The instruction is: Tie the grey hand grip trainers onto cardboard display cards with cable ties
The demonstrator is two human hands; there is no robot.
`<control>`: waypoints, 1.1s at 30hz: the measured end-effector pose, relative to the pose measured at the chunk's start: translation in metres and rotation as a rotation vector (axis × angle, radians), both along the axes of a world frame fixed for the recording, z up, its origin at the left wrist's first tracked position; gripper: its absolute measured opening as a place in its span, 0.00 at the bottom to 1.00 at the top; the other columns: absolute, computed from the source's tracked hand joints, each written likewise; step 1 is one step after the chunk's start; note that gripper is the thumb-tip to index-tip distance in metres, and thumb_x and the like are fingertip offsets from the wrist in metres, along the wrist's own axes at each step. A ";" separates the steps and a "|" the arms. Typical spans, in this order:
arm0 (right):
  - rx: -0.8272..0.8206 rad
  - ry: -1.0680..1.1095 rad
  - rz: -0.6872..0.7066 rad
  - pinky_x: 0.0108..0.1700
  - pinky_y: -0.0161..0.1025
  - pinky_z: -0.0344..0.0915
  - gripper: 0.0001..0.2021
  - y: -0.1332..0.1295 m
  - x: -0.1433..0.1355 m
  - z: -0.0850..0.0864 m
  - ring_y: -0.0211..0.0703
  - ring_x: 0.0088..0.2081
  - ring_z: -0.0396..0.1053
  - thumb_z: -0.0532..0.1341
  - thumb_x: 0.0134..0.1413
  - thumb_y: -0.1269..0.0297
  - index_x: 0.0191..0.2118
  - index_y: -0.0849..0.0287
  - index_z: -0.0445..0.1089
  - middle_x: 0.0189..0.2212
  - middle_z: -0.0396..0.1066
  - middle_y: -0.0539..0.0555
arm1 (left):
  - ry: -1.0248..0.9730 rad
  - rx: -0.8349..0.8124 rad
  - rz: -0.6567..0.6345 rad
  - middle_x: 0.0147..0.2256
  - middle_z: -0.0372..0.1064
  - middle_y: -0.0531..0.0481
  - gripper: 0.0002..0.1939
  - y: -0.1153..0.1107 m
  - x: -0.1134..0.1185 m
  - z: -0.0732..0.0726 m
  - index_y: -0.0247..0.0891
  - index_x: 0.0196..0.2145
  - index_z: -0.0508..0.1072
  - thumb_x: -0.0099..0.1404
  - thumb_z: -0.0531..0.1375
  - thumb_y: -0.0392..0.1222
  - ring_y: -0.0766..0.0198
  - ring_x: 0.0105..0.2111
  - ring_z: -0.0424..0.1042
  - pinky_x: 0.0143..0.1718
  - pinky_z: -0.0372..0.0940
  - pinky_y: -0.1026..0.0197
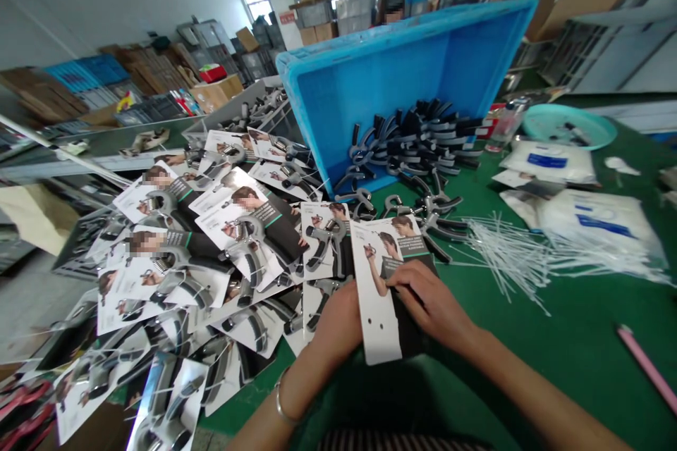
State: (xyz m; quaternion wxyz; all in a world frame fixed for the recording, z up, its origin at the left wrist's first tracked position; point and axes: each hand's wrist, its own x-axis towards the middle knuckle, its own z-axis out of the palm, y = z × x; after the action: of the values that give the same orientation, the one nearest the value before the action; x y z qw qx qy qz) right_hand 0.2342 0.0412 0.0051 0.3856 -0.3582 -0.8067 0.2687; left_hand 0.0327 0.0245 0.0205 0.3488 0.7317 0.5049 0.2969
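Note:
A printed card [373,303], white and black with people pictured on it and two small holes near its lower end, is tilted up in front of me. My left hand [338,317] grips it from the left, with its fingers hidden behind the card. My right hand [431,299] is closed, thumb and forefinger pinched together against the card's middle; anything small between them is too hidden to make out. Left of the card lies a heap of similar cards with grey and black hand grippers [257,250] tied on. Loose hand grippers [423,134] spill from a blue crate [364,77].
White cable ties [508,254] are spread on the green table [497,359] to the right. Plastic packs [592,218], a turquoise tray [592,120] and a pink stick [648,366] lie beyond them. Red-handled tools [26,409] are at lower left. A person is behind the crate.

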 end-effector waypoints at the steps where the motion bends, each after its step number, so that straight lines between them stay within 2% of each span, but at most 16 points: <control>1: 0.006 -0.016 0.007 0.50 0.47 0.65 0.10 0.002 0.000 0.001 0.47 0.46 0.66 0.52 0.65 0.72 0.45 0.55 0.67 0.41 0.68 0.57 | -0.018 -0.008 -0.013 0.29 0.72 0.46 0.09 0.000 -0.001 0.002 0.40 0.33 0.79 0.58 0.60 0.30 0.57 0.30 0.69 0.36 0.60 0.59; 5: 0.007 -0.051 0.021 0.51 0.47 0.65 0.11 0.006 0.002 0.003 0.47 0.46 0.66 0.51 0.65 0.73 0.46 0.55 0.68 0.42 0.67 0.57 | -0.132 -0.010 -0.005 0.29 0.72 0.47 0.09 -0.002 -0.003 0.001 0.38 0.26 0.77 0.57 0.59 0.28 0.58 0.31 0.69 0.37 0.61 0.60; 10: 0.007 -0.051 0.007 0.52 0.47 0.64 0.10 0.006 0.002 0.003 0.47 0.48 0.65 0.51 0.66 0.71 0.47 0.56 0.68 0.43 0.67 0.58 | -0.321 -0.072 0.048 0.26 0.70 0.50 0.07 0.000 -0.003 -0.015 0.35 0.22 0.73 0.56 0.59 0.32 0.61 0.30 0.68 0.34 0.63 0.61; 12: -0.015 -0.068 0.031 0.53 0.47 0.63 0.09 0.006 0.000 0.005 0.47 0.48 0.65 0.53 0.66 0.70 0.47 0.56 0.67 0.43 0.67 0.57 | -0.347 -0.100 0.098 0.25 0.70 0.52 0.05 0.002 -0.002 -0.022 0.35 0.23 0.74 0.56 0.60 0.33 0.61 0.29 0.68 0.34 0.63 0.61; 14: -0.043 -0.081 0.055 0.52 0.46 0.63 0.06 0.006 -0.003 0.008 0.46 0.47 0.65 0.55 0.66 0.68 0.46 0.56 0.67 0.42 0.68 0.56 | -0.358 -0.107 0.158 0.28 0.72 0.51 0.04 0.004 -0.001 -0.026 0.35 0.30 0.76 0.56 0.60 0.35 0.61 0.30 0.68 0.35 0.64 0.60; 15: -0.056 -0.084 0.057 0.52 0.45 0.63 0.05 0.006 -0.004 0.009 0.46 0.46 0.65 0.56 0.65 0.67 0.44 0.56 0.67 0.41 0.68 0.56 | -0.371 -0.104 0.184 0.31 0.74 0.50 0.07 0.004 0.000 -0.026 0.35 0.34 0.76 0.56 0.61 0.35 0.60 0.32 0.69 0.36 0.65 0.60; 18: -0.100 -0.065 0.032 0.49 0.43 0.62 0.04 0.005 -0.007 0.010 0.45 0.43 0.65 0.55 0.66 0.66 0.39 0.56 0.67 0.37 0.68 0.54 | -0.434 -0.116 0.232 0.37 0.75 0.48 0.15 0.004 -0.002 -0.020 0.37 0.44 0.73 0.57 0.63 0.39 0.60 0.35 0.71 0.38 0.66 0.60; 22: -0.299 0.116 -0.109 0.42 0.39 0.63 0.05 0.004 -0.006 0.001 0.41 0.36 0.66 0.55 0.66 0.64 0.37 0.56 0.65 0.33 0.67 0.50 | -0.488 -0.220 0.361 0.35 0.74 0.48 0.16 -0.006 -0.015 0.004 0.37 0.45 0.71 0.65 0.58 0.50 0.61 0.34 0.72 0.36 0.66 0.62; 25: -0.510 0.374 -0.162 0.37 0.36 0.64 0.07 0.005 -0.009 -0.008 0.39 0.31 0.66 0.55 0.65 0.60 0.37 0.56 0.63 0.29 0.65 0.48 | -0.420 -0.360 0.253 0.41 0.75 0.47 0.19 -0.016 -0.025 0.022 0.38 0.50 0.71 0.66 0.57 0.52 0.58 0.41 0.72 0.42 0.65 0.62; 27: -0.587 0.522 -0.169 0.36 0.35 0.64 0.08 0.003 -0.013 -0.010 0.38 0.30 0.66 0.56 0.64 0.58 0.37 0.56 0.63 0.28 0.64 0.47 | -0.388 -0.441 0.175 0.43 0.75 0.47 0.19 -0.018 -0.029 0.028 0.39 0.49 0.73 0.66 0.58 0.51 0.58 0.42 0.71 0.44 0.65 0.62; 30: -0.585 0.626 -0.195 0.37 0.36 0.65 0.08 -0.005 -0.016 -0.008 0.38 0.30 0.67 0.56 0.63 0.57 0.37 0.56 0.63 0.28 0.65 0.47 | -0.314 -0.420 0.185 0.37 0.75 0.49 0.16 -0.014 -0.030 0.025 0.38 0.44 0.76 0.66 0.57 0.49 0.60 0.37 0.71 0.38 0.65 0.63; 33: -0.501 0.490 -0.232 0.38 0.37 0.65 0.08 -0.013 0.001 -0.006 0.40 0.31 0.69 0.56 0.63 0.57 0.39 0.56 0.65 0.30 0.68 0.49 | -0.229 -0.378 0.249 0.28 0.72 0.53 0.17 -0.007 -0.034 0.013 0.38 0.45 0.75 0.65 0.57 0.51 0.62 0.27 0.70 0.27 0.63 0.65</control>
State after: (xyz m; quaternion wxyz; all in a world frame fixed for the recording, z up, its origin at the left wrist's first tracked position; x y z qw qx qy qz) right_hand 0.2355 0.0281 -0.0007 0.4953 -0.4556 -0.5537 0.4903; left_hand -0.0008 0.0178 0.0337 0.4952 0.5473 0.5947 0.3187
